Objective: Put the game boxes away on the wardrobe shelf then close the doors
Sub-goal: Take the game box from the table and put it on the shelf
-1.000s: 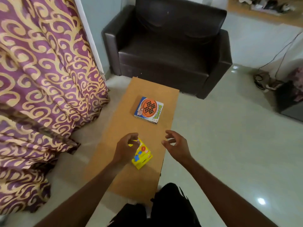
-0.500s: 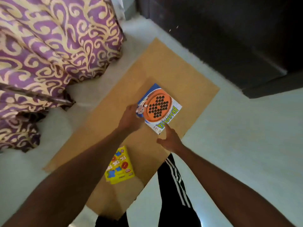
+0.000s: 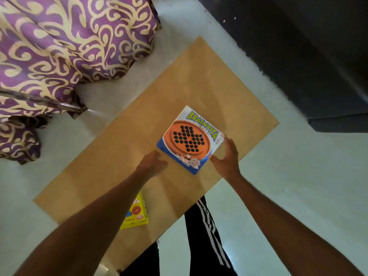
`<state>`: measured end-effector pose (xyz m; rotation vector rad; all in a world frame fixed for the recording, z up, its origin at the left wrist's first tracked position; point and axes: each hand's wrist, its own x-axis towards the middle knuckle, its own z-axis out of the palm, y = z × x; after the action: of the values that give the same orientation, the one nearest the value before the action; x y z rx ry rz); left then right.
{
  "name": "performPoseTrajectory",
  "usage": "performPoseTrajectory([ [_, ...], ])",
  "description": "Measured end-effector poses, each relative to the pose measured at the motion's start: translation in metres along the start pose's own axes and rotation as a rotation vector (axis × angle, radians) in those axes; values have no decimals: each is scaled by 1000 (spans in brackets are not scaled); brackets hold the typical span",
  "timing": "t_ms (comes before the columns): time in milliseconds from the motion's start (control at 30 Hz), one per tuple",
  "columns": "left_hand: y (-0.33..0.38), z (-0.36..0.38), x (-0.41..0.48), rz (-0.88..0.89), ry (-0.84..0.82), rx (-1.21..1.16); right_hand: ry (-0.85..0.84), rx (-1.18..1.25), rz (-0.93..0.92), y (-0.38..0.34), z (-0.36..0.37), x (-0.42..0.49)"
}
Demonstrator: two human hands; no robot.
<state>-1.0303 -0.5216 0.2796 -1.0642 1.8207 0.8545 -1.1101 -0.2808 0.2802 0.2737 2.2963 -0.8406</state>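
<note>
The Brainvita game box [image 3: 191, 139], blue and white with an orange round board on it, lies flat on the wooden table [image 3: 199, 86]. My right hand [image 3: 227, 156] touches its near right corner, thumb on the near edge and fingers along the right edge. My left hand [image 3: 153, 163] hovers just off the box's near left corner, fingers loosely curled and holding nothing. A smaller yellow game box [image 3: 138, 215] lies near the table's front edge, partly hidden under my left forearm. No wardrobe is in view.
A purple and gold patterned cloth [image 3: 59, 46] hangs at the left, down to the pale floor [image 3: 298, 176]. A dark sofa [image 3: 308, 56] stands close behind the table at the upper right. My legs in black striped trousers [image 3: 209, 226] are at the table's near edge.
My left hand let go of the yellow box and both hands went to the Brainvita box. The box has turned, so its title now faces the far right. The view has tilted down.
</note>
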Motion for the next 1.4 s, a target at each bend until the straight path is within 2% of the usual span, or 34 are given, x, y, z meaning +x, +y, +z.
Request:
performPoseTrajectory([
  [67, 10, -3, 1, 46, 235, -83, 25, 81, 118, -3, 1, 7],
  [133, 24, -5, 6, 111, 316, -66, -31, 210, 257, -4, 7, 12],
  [200, 42, -8, 11, 213, 273, -36, -87, 276, 276, -4, 14, 18],
  [267, 54, -7, 20, 263, 140, -118, -86, 280, 189, -4, 20, 25],
  [400, 34, 8, 53, 204, 35, -379, -77, 330, 54, -14, 18, 27],
  [600, -14, -7, -70, 299, 90, -767, -193, 197, -94, -27, 4, -20],
  [800, -153, -3, -173, 222, 214, -992, -335, 48, -309, -63, 34, -138],
  [933, -277, 9, -243, 198, 322, -1106, -402, -37, -421, -79, 85, -249],
  [1133, -478, 53, -344, 116, 540, -1279, -599, -223, -673, -91, 203, -409],
  [1233, -557, 72, -387, 42, 659, -1380, -735, -325, -731, -105, 261, -480],
  [1400, -672, 104, -448, -88, 895, -1585, -986, -519, -980, -136, 374, -584],
])
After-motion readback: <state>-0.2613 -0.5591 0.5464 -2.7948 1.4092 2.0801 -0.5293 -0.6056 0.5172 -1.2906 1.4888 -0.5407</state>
